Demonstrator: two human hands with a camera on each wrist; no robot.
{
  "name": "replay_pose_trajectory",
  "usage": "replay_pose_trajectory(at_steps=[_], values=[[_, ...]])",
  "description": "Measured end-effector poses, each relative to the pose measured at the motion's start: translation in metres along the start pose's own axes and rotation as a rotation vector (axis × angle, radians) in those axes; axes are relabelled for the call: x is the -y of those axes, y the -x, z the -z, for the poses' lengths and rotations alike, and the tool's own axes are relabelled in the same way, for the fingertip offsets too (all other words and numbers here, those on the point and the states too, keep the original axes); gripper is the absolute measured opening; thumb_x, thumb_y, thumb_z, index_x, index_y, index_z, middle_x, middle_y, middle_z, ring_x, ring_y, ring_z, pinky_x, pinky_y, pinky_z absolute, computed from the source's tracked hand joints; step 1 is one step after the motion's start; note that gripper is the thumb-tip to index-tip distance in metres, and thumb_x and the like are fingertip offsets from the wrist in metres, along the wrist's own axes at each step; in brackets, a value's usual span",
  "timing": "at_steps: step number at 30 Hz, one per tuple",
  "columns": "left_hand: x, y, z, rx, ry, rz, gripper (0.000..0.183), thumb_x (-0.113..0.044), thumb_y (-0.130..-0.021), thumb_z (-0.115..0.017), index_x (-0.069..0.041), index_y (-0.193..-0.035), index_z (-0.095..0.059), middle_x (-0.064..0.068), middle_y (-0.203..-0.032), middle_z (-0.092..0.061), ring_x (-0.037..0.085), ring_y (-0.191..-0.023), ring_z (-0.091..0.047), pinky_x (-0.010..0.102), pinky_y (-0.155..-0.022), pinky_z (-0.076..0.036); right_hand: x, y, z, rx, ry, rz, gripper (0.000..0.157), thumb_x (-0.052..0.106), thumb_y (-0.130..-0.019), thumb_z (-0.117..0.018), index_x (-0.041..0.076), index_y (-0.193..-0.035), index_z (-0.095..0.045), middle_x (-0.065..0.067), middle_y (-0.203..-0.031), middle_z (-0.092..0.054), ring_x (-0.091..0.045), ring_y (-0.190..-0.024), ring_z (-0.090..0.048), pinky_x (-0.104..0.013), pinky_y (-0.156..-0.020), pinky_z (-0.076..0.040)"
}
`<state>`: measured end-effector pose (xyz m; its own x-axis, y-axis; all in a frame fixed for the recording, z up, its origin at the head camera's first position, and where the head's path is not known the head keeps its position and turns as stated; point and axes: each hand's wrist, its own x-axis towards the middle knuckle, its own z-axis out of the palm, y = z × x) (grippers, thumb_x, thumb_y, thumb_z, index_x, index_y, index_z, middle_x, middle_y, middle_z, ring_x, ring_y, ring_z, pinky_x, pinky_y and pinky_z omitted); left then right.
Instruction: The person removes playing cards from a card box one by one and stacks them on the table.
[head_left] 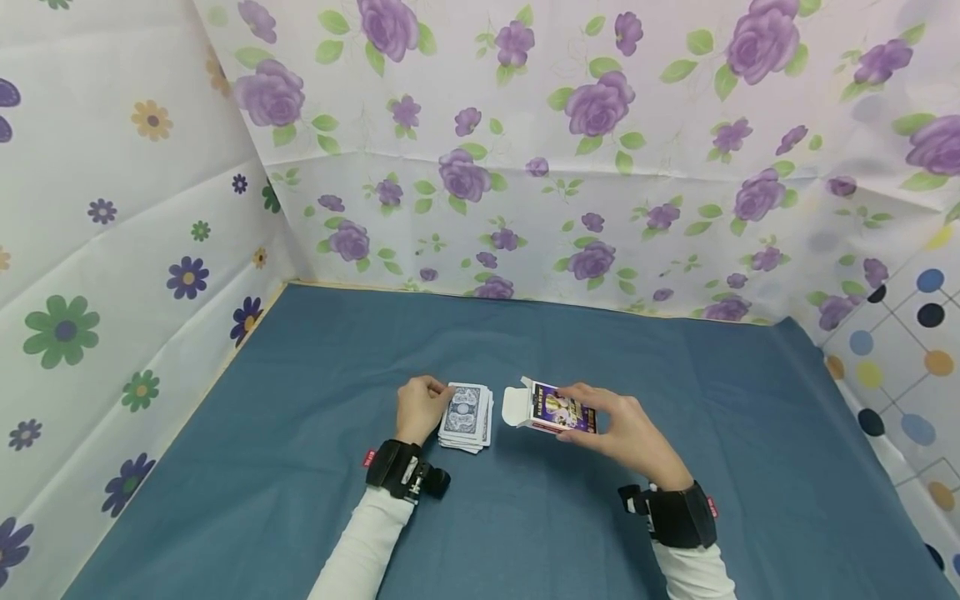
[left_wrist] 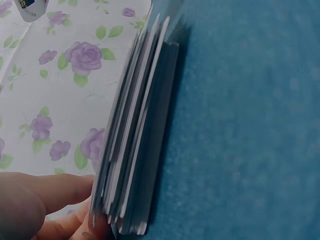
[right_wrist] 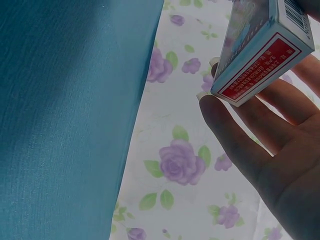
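A stack of playing cards (head_left: pixel 465 412), blue-patterned backs up, sits on the cloth in the head view, its edges slightly uneven. My left hand (head_left: pixel 422 408) pinches the stack's left side; in the left wrist view the thumb (left_wrist: pixel 65 192) is on the top card and fingers are at the underside. To the right, my right hand (head_left: pixel 626 429) grips a purple and white card box (head_left: pixel 562 410) between thumb and fingers, above the cloth. The box's white end flap (head_left: pixel 516 407) hangs open toward the cards. Its red printed side panel (right_wrist: pixel 260 67) shows in the right wrist view.
A blue cloth (head_left: pixel 300 500) covers the table. Behind it hangs a white sheet with purple roses (head_left: pixel 465 175); flowered (head_left: pixel 63 329) and dotted sheets (head_left: pixel 918 429) stand at left and right. A black camera strap (head_left: pixel 678 515) circles each wrist.
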<state>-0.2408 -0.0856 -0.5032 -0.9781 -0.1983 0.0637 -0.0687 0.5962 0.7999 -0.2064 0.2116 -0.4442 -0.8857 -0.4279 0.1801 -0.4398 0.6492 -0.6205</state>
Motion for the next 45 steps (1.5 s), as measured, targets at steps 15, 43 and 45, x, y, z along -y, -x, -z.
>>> replay_pose_trajectory(at_steps=[15, 43, 45], values=[[-0.063, 0.027, 0.013, 0.15, 0.121, -0.449, 0.01, -0.016, -0.095, -0.062, -0.01, -0.094, -0.069, 0.001, -0.078, -0.064, 0.011, -0.066, -0.054, 0.026, -0.066, -0.046, 0.005, -0.002, 0.003, -0.004, 0.001, 0.01, 0.061, 0.035, -0.079, -0.079, 0.021, -0.135, -0.059, -0.011, -0.136, -0.059, -0.035, -0.13, -0.051, -0.053, -0.095, -0.048], [-0.073, 0.035, -0.001, 0.576, 0.297, -0.189, 0.024, -0.021, -0.095, -0.063, -0.004, -0.08, -0.068, 0.005, -0.062, -0.061, 0.021, -0.051, -0.046, 0.024, -0.049, -0.032, 0.012, 0.001, 0.004, -0.021, 0.018, 0.066, 0.064, 0.03, -0.076, -0.082, 0.018, -0.135, -0.059, -0.016, -0.135, -0.058, -0.038, -0.125, -0.054, -0.049, -0.086, -0.053], [-0.071, 0.033, 0.002, 0.612, 0.32, -0.171, 0.027, -0.024, -0.096, -0.061, -0.003, -0.079, -0.066, 0.007, -0.06, -0.058, 0.019, -0.048, -0.041, 0.025, -0.049, -0.029, 0.011, 0.001, 0.004, -0.021, 0.019, 0.061, 0.064, 0.03, -0.076, -0.082, 0.019, -0.135, -0.058, -0.015, -0.136, -0.058, -0.038, -0.125, -0.054, -0.049, -0.087, -0.053]])
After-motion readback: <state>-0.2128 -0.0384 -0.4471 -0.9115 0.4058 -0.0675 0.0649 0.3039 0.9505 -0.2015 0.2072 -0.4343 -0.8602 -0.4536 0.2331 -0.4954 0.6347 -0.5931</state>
